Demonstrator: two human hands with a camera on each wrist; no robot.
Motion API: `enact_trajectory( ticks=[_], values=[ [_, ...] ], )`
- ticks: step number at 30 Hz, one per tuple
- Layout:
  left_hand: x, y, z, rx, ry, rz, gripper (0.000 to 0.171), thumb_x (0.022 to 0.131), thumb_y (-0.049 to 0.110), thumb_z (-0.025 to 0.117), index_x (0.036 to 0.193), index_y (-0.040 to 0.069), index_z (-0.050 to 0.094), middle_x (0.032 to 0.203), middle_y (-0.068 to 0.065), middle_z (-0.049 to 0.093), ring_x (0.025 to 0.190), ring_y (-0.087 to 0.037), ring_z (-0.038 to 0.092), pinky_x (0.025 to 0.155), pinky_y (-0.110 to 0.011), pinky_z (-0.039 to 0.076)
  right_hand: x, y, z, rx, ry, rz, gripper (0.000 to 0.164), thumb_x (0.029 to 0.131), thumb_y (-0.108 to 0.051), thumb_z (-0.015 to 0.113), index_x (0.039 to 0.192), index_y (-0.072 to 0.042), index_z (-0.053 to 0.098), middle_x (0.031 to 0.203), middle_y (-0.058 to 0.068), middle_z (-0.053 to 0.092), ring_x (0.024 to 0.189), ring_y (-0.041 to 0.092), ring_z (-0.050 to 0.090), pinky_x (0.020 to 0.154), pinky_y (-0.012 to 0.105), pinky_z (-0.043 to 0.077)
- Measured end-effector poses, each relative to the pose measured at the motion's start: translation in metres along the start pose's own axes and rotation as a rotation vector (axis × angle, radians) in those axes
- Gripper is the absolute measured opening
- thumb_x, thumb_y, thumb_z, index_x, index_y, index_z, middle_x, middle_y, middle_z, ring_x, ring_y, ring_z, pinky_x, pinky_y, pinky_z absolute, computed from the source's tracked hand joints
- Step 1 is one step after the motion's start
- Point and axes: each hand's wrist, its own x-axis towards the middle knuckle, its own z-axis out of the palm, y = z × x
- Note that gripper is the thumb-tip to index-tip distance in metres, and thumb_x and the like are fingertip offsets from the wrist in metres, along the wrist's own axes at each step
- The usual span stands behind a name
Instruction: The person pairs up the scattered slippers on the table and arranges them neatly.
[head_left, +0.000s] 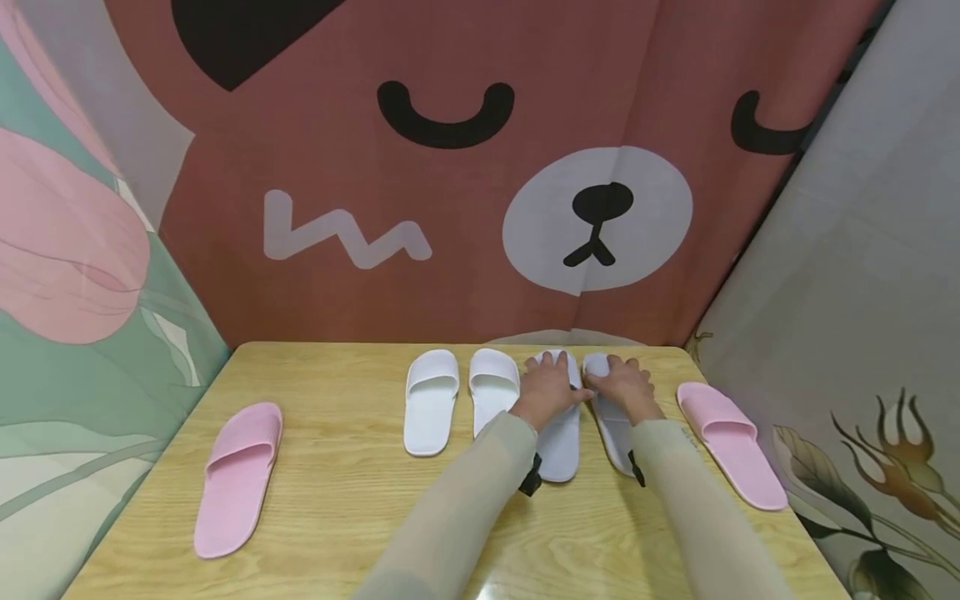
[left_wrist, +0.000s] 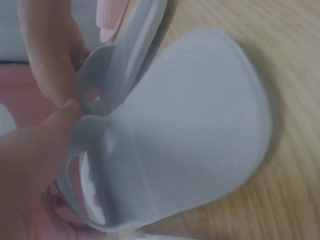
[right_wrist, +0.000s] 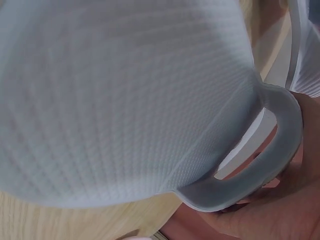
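Two pale grey slippers lie side by side at the right of the table, toes toward the back. My left hand (head_left: 546, 390) grips the left grey slipper (head_left: 561, 450) over its strap, thumb on the inner side and fingers across the front. In the left wrist view that slipper's strap (left_wrist: 77, 132) shows between thumb and fingers. The right grey slipper (head_left: 615, 429) is held by my right hand (head_left: 627, 388) at the front. Its strap (right_wrist: 287, 120) sits within the hand's grasp in the right wrist view. Both thumbs point inward, close together.
A white slipper (head_left: 431, 417) and another white slipper (head_left: 491, 392) stand left of my hands. One pink slipper (head_left: 236, 492) lies far left, another pink slipper (head_left: 738, 454) at the right edge. Behind the wooden table (head_left: 330, 500) hangs a bear-print curtain (head_left: 337, 300).
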Motion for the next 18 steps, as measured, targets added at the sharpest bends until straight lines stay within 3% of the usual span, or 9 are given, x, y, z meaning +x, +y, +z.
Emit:
enact_trajectory(
  ticks=[10,18],
  values=[
    [0.009,0.0,0.014,0.083,0.026,-0.002,0.1,0.083,0.084,0.049,0.158,0.018,0.035,0.147,-0.008,0.049,0.133,-0.033,0.047,0.106,-0.044,0.045,0.004,0.007,0.007,0.015,0.003,0.015,0.087,0.096,-0.055,0.054,0.155,0.002,0.029,0.15,0.04,0.025,0.135,0.063,0.024,0.105,0.075,0.025],
    [0.016,0.003,0.019,0.125,-0.025,-0.032,0.1,0.083,0.085,0.046,0.159,0.02,0.033,0.151,-0.009,0.046,0.137,-0.036,0.045,0.107,-0.047,0.045,0.008,0.004,0.008,0.0,-0.021,0.04,0.088,0.096,-0.057,0.054,0.157,0.0,0.028,0.153,0.038,0.024,0.137,0.062,0.023,0.106,0.075,0.024]
  ],
)
